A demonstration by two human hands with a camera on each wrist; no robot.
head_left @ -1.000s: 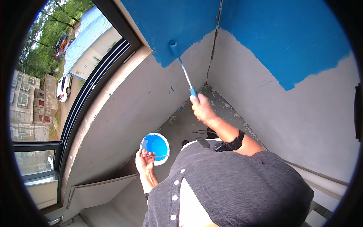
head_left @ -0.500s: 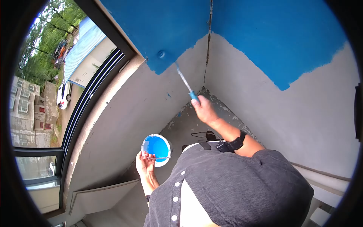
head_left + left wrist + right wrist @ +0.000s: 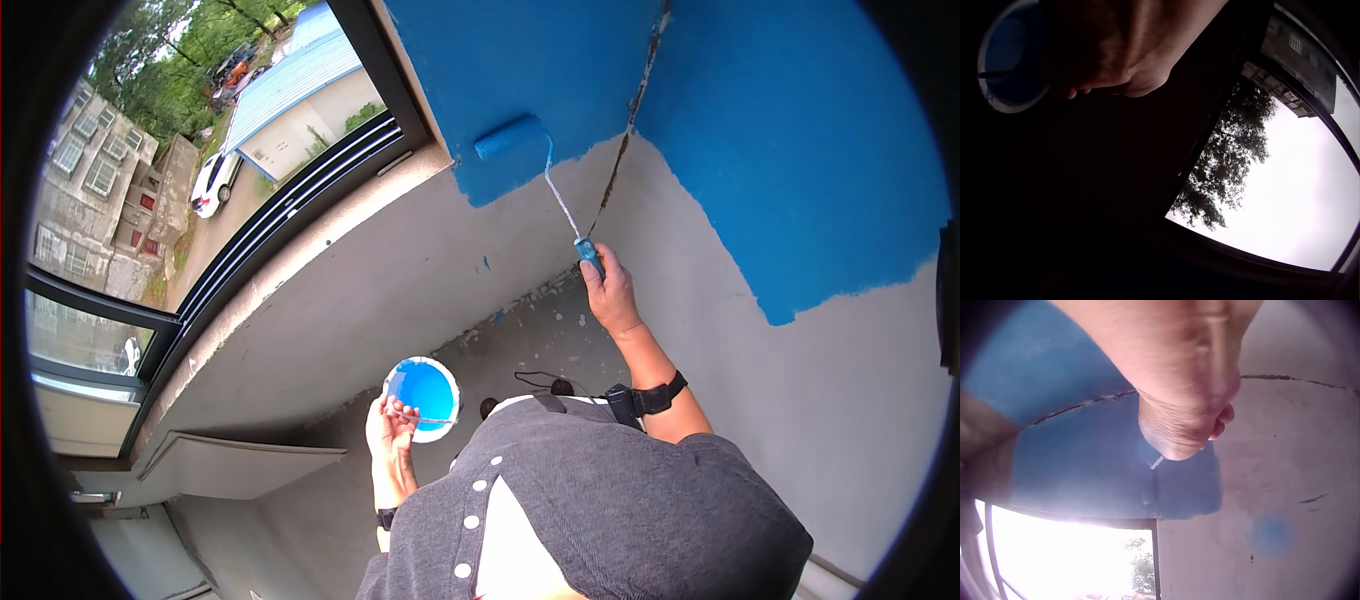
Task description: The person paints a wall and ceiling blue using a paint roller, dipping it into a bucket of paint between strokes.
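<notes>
My right hand [image 3: 612,295] grips the blue handle of a paint roller [image 3: 510,137]. The roller's blue sleeve lies against the wall under the window side, inside the painted blue patch and a little above its lower edge. A thin bent rod, streaked with paint, joins sleeve and handle. Lower down, my left hand [image 3: 392,430] holds a white-rimmed bucket [image 3: 452,375] by its thin handle, fingers curled under it. Bright blue paint [image 3: 428,388] shows inside. In the dark left wrist view, the bucket [image 3: 982,59] appears beside the hand. The right wrist view mostly hides the roller behind the hand.
Blue paint covers the upper part of both walls; bare grey wall [image 3: 700,265] lies below. A dark crack [image 3: 622,150] runs down the corner. The window frame [image 3: 385,75] and its sill [image 3: 330,235] are at left. A pale board [image 3: 250,465] leans low against the wall.
The roller sleeve, seen end-on before, now shows along its length on the painted patch. My right hand has shifted right in the head view, which has turned. My left hand still holds the bucket.
</notes>
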